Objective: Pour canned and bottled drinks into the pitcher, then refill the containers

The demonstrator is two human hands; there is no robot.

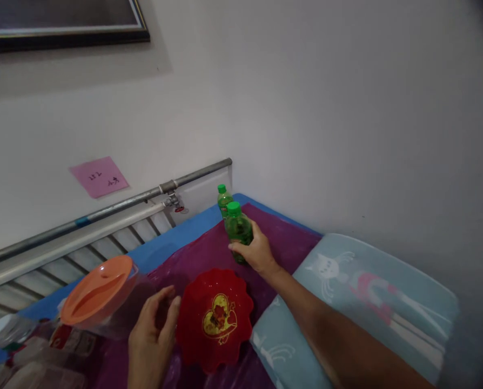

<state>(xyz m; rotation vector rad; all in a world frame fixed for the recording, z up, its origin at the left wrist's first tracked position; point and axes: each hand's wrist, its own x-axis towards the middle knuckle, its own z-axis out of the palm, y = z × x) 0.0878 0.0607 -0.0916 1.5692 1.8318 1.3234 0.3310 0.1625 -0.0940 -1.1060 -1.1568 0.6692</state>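
Observation:
My right hand (258, 249) is wrapped round a green plastic bottle (235, 226) with a green cap, which stands upright or nearly so behind the plate. A second green bottle (224, 199) is just beyond it, near the corner. Left of the scalloped red plate (242, 302), my left hand (156, 329) hovers with curled fingers and a gap between thumb and fingertips; nothing shows in it. A gold heart design decorates the plate's middle.
An orange-lidded clear container (99, 292) stands at the left, among several jars and boxes (39, 356). Light blue patterned cushions (371, 302) lie at the right on the purple cover (201, 251). A radiator (75, 256) with a pipe (115, 208) runs along the wall.

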